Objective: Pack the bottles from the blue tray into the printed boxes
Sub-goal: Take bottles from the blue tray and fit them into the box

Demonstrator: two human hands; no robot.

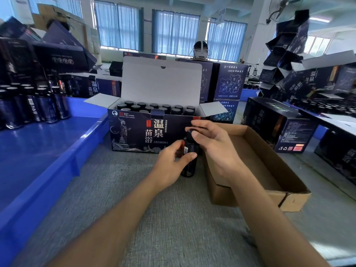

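Bottle [190, 147]: dark glass with a black cap and a barcode label, upright, near the middle of the table, just in front of the open box and just left of the carton. Whether its base touches the table cannot be told.
Left hand [169, 166]: fingers and thumb curl round the bottle's body, and the thumb lies across the label.
Right hand [215, 149]: thumb and fingers pinch the black cap from the right. Its forearm crosses the carton's near left corner.
Box [134, 132]: dark blue with white and gold print. It stands toward the far edge, with its printed front facing the person and its side flaps spread.
Lid [161, 81]: plain white inside, standing upright behind the opening.
Packed bottles [154, 107]: rows of black caps fill the box, and only the tops show.
Tray [57, 151]: blue plastic, lying along the table's left edge, with much of its floor bare.
Tray bottles [32, 106]: a group of dark bottles standing upright at the tray's far end.
Carton [265, 197]: brown cardboard, low and open-topped, lying right of the bottle at an angle to the box.
Table [163, 218]: covered in grey fabric.
Closed boxes [279, 122]: same dark print, near the right edge, beyond the carton.
Map boxes [230, 83]: stacked behind the open box.
Pile [289, 45]: tilted dark boxes, far right.
Stack [57, 54]: dark boxes at the far left, behind the tray.
Person [201, 48]: only the head shows over the map boxes, wearing a headset.
Curtains [173, 31]: blue, covering the far windows.
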